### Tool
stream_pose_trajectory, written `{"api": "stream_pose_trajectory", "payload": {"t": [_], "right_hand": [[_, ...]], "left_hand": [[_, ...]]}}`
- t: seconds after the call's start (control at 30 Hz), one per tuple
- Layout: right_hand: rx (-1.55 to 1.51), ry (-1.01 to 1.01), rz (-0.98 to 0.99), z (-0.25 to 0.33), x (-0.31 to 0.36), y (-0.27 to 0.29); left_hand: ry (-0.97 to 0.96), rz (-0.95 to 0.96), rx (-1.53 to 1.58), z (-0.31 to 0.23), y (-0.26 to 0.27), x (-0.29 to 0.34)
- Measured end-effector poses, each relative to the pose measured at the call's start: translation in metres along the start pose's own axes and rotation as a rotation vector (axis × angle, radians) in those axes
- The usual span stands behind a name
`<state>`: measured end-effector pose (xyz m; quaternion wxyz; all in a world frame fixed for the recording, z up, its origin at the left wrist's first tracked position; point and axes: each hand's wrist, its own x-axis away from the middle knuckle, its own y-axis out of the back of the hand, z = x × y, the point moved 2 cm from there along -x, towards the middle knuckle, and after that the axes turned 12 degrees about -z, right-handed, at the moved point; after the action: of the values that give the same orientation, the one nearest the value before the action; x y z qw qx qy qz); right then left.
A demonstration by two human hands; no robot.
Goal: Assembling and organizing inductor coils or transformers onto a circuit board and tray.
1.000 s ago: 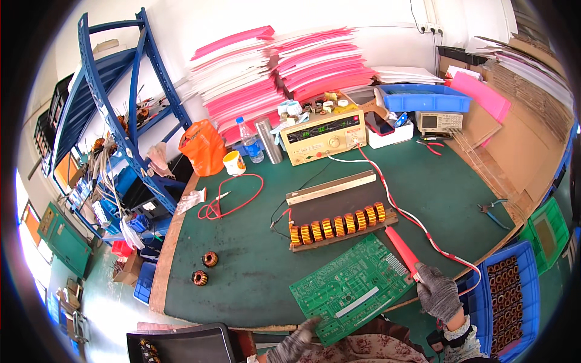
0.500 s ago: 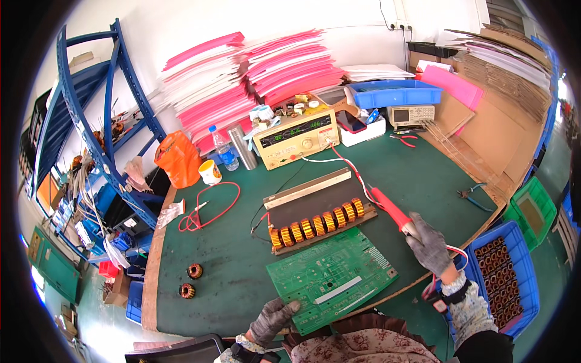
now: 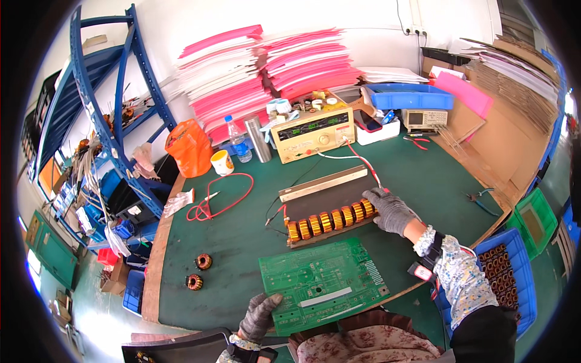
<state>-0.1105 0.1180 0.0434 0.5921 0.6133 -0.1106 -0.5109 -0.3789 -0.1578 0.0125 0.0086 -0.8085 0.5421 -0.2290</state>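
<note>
My left hand (image 3: 259,314), in a grey glove, grips the lower left corner of a green circuit board (image 3: 321,272), its thumb on top. The board lies flat at the table's near edge. My right hand (image 3: 392,210), gloved too, has its fingers round the right end of a row of copper-wound ring coils (image 3: 326,222), closed on the endmost coil, which it mostly covers. The row stands along the near side of a dark fixture with a pale bar (image 3: 324,183). A red and white lead (image 3: 370,172) runs behind my right hand; the red probe is mostly hidden there.
Two loose ring coils (image 3: 194,282) lie at left, below a looped red lead (image 3: 251,187). A beige power supply (image 3: 313,138), bottle (image 3: 238,142), steel flask (image 3: 258,139) and cup (image 3: 222,162) stand behind. Pliers (image 3: 481,202) lie at right, near a blue crate (image 3: 525,275) of coils.
My right hand has moved left and away from me, off the red probe handle to the right end of the coil row. The left hand stays on the board. The view has shifted slightly.
</note>
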Motion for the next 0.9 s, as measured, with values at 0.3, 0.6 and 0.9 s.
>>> {"api": "stream_pose_trajectory", "payload": {"t": [0.3,0.6,0.9], "right_hand": [[-1.23,-0.556,-0.141,-0.01,0.041,0.007],[-0.989,-0.555,0.152,0.046,0.116,0.02],[-0.684,-0.221,-0.131,0.062,0.115,0.019]], "left_hand": [[0.02,-0.001,-0.02,-0.007,-0.007,0.005],[0.073,0.059,-0.1,-0.003,-0.024,0.003],[0.022,0.059,-0.204,0.005,-0.015,0.002]]}}
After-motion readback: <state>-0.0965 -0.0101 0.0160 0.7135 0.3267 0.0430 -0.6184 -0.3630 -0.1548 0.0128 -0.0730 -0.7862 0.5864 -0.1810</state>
